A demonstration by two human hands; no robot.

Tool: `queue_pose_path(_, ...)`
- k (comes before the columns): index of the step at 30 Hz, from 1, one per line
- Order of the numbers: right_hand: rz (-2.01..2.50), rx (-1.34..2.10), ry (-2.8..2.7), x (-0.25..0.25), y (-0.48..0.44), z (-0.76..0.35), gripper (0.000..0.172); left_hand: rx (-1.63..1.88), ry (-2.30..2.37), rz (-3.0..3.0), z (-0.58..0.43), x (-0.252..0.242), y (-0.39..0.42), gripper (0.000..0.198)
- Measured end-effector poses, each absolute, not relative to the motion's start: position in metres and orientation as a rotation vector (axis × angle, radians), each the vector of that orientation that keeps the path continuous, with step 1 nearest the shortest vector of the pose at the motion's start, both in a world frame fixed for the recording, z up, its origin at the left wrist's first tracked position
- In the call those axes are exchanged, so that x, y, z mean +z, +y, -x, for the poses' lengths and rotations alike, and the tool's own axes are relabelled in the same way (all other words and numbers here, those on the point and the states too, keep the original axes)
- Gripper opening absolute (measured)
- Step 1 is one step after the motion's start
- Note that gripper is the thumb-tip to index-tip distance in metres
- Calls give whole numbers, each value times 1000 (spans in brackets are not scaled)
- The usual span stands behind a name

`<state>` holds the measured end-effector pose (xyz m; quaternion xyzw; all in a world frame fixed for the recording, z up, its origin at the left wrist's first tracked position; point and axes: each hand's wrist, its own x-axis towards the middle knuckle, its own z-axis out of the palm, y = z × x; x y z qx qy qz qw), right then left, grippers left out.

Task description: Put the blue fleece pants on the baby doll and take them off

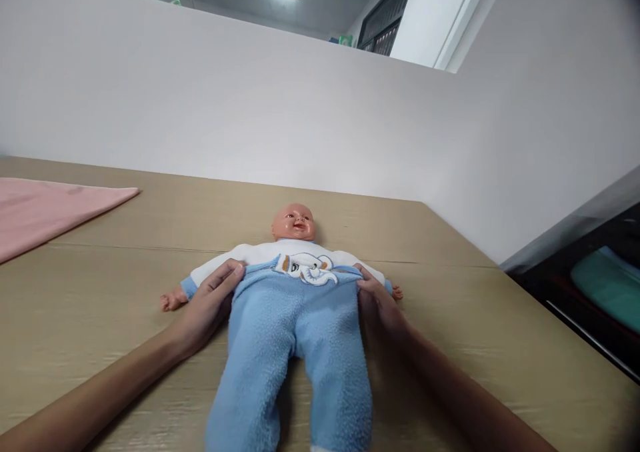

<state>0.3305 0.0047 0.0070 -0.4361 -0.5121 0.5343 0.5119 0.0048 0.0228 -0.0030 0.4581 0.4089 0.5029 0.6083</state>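
Note:
A baby doll [294, 223] lies on its back on the wooden table [125, 272], head pointing away from me. It wears a white top with an elephant picture [306, 267] and light blue fleece trousers [293, 345]. My left hand [213, 299] grips the left side of the trousers' waistband, fingers pinched on the fabric. At the right side of the waistband, my right hand [375, 299] holds the fabric the same way. Both hands rest at the doll's waist.
A pink cloth [45, 209] lies flat at the far left of the table. A white wall [300, 119] runs along the table's far edge. At the right, past the table edge, a dark shelf holds a teal item [607, 282].

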Motion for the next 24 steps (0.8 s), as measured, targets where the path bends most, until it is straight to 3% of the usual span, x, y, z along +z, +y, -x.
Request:
queue_pose_path(9, 1260, 1104, -1586, 0, 20, -326, 47, 1359, 1040, -996, -11, -13, 23, 45)
queue_pose_path(13, 1437, 664, -1569, 10, 19, -309, 43, 1395, 1043, -1130, -9, -12, 22, 41)
queue_pose_path(17, 1307, 190, -1822, 54, 30, -264, 35, 1494, 1017, -1198, -10, -11, 17, 35)
queue_pose_path(20, 1036, 227, -2247, 91, 55, -213, 16, 1598, 1019, -1162, -10, -15, 13, 30)
queue_pose_path(22, 923, 323, -2510, 105, 80, -177, 22, 1608, 1058, -1196, -10, -16, 12, 27)
queue_pose_path(24, 820, 374, -2827, 108, 107, -144, 39, 1619, 1115, -1258, -10, -17, 10, 26)
